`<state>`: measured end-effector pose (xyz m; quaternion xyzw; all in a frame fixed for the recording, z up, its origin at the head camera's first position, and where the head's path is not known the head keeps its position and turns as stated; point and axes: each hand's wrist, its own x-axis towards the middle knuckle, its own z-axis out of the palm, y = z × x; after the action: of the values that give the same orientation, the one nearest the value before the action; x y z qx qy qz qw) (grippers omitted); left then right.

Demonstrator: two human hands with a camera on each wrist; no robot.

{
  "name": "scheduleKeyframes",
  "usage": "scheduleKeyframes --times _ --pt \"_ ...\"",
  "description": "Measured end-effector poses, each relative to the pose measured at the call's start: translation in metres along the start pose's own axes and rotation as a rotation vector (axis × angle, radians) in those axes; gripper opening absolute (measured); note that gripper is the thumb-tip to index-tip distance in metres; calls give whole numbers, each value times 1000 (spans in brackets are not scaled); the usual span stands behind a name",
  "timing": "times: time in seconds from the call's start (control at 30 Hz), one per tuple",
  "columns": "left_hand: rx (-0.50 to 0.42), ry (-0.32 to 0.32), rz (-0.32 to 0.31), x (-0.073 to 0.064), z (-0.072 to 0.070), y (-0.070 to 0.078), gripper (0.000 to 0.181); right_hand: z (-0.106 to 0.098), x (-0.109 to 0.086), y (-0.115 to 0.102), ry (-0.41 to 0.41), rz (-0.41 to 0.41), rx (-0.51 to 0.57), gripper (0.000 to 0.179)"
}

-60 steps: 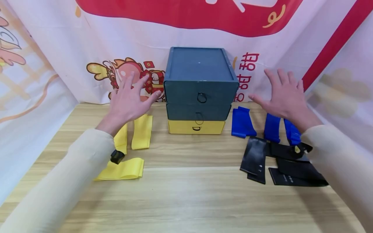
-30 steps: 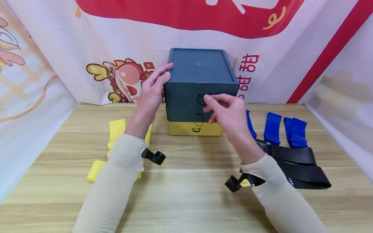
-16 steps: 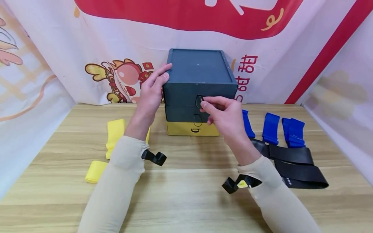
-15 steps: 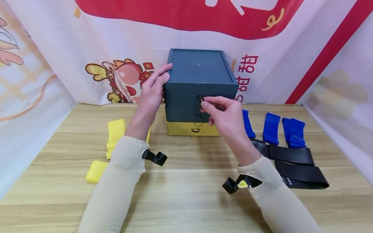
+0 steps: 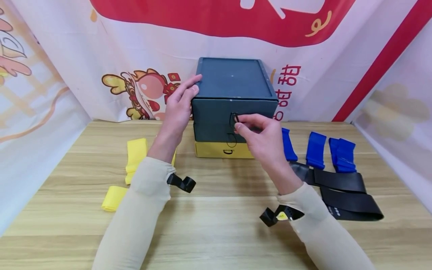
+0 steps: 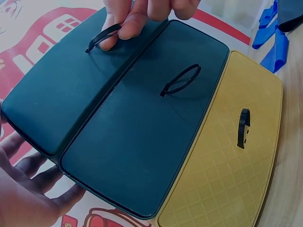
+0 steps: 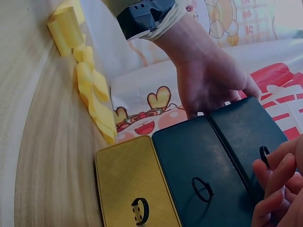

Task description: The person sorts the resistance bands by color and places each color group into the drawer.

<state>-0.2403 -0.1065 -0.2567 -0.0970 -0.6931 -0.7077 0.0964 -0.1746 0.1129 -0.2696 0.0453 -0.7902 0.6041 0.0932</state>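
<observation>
A small drawer cabinet stands at the back of the table, with a dark blue-green top drawer (image 5: 212, 114), a matching middle drawer (image 6: 128, 137) and a yellow bottom drawer (image 6: 222, 161). Each front bears a black loop pull. My right hand (image 5: 264, 138) pinches the loop pull (image 6: 102, 37) of the top drawer between thumb and forefinger. A thin dark gap runs along that drawer's upper edge. On the cabinet's left side rests my left hand (image 5: 177, 112), its fingers extended against the wall, as the left wrist view also shows.
Yellow folded bands (image 5: 136, 155) lie at the left, partly behind my left forearm. Several blue bands (image 5: 316, 150) are at the right, with black bands (image 5: 351, 202) in front of them. A printed cloth (image 5: 152, 41) hangs behind the cabinet.
Both hands came inward from beside the cabinet, the left onto its side, the right to the top pull. The right then took hold of the pull, and the top drawer has come slightly forward.
</observation>
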Motion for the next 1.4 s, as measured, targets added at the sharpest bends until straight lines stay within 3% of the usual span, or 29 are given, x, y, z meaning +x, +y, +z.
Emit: scheduleKeyframes --times 0.57,0.73,1.0,1.4 --pt "-65 -24 -17 1 0 -1 47 0 0 1 20 -45 -33 19" --pt "-60 -21 -35 2 0 -1 46 -1 -1 -1 21 -16 -45 18" --pt "-53 -8 -48 -3 -2 2 46 -2 -9 -6 -13 95 -45 19" --pt "-70 -18 -33 -2 -2 2 47 -8 -28 -10 -38 113 -61 18"
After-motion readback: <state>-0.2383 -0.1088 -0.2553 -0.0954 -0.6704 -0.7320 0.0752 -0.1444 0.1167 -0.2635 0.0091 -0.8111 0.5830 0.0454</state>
